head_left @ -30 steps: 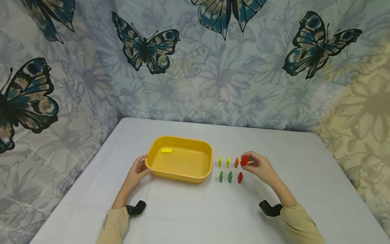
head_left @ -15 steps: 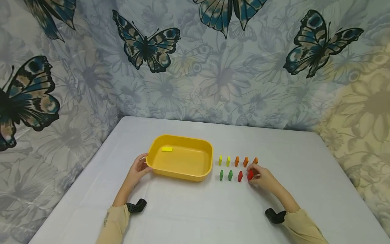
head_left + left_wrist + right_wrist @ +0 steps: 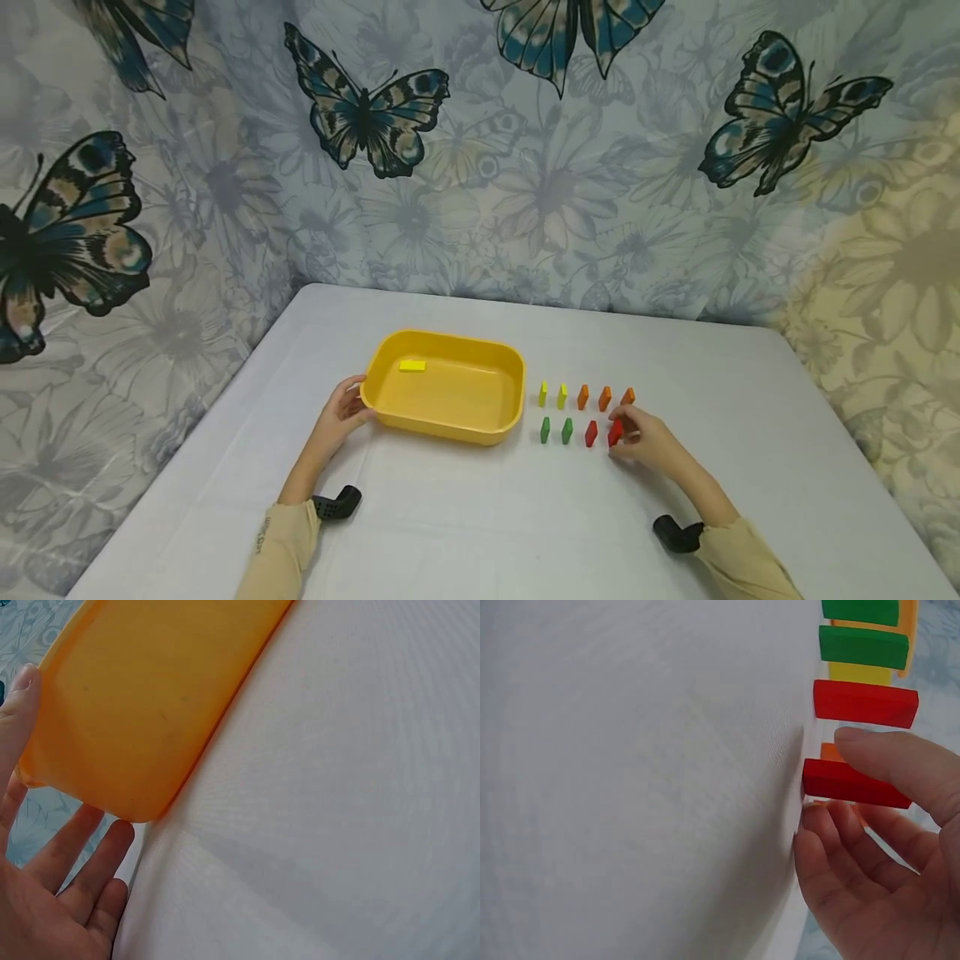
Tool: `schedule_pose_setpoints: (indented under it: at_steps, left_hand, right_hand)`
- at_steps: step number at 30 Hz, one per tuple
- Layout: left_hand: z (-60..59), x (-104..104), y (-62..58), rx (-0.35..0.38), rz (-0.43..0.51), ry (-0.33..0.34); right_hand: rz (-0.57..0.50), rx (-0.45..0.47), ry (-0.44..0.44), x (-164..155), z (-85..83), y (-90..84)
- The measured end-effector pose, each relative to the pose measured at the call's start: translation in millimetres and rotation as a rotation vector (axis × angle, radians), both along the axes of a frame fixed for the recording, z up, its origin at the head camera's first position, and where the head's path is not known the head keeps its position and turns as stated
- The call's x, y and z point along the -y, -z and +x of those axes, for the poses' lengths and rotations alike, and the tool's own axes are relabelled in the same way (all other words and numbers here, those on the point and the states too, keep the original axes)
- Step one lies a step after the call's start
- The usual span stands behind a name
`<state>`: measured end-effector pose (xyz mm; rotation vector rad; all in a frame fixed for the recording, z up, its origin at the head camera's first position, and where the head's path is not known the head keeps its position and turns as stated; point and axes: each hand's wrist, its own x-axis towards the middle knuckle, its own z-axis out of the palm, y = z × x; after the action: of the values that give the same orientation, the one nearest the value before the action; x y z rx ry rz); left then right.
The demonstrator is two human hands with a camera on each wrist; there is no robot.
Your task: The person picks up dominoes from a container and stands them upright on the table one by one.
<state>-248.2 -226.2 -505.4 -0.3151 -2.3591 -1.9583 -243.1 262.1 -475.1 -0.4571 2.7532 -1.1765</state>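
My left hand point(image 3: 342, 414) holds the left end of a yellow tray point(image 3: 442, 429); in the left wrist view the thumb lies along one side and fingers touch the end. My right hand point(image 3: 648, 442) is around a red domino block point(image 3: 847, 784) that stands upright at the right end of the front row. The thumb tip looks lifted off this block, while the other fingers lie close on its other side. Beside it stand another red domino block point(image 3: 591, 433) and two green ones, the nearer being this green domino block point(image 3: 567, 431).
Behind runs a second row of upright blocks: two yellow point(image 3: 562, 396), then orange point(image 3: 583, 397), the last orange block point(image 3: 628, 395) partly behind the right hand. One yellow block point(image 3: 412, 366) lies flat inside the tray. A white cloth point(image 3: 480, 517) covers the table.
My right hand has carried the red block from the back row's area to the front row's right end and stood it there; lately its thumb has loosened. My left hand stays on the tray.
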Motion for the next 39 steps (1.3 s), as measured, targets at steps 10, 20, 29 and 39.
schedule_pose_setpoints:
  at_steps: [10, 20, 29, 39]
  left_hand:
    - [-10.5, -4.4, -9.3, 0.014, 0.013, 0.028]
    - [3.5, -3.9, -23.8, 0.017, -0.015, -0.016]
    - [-4.5, -2.8, -5.3, -0.016, 0.008, -0.043]
    - [7.8, -10.6, -15.9, 0.017, 0.013, -0.065]
  right_hand:
    - [0.002, -0.007, -0.001, -4.5, 2.9, -19.6]
    - [-0.095, -0.244, -0.114, 45.9, -6.2, -81.3]
    - [-0.282, -0.223, -0.175, 159.2, -46.0, -90.6]
    - [-0.38, -0.091, -0.072, 258.7, -80.1, -63.5]
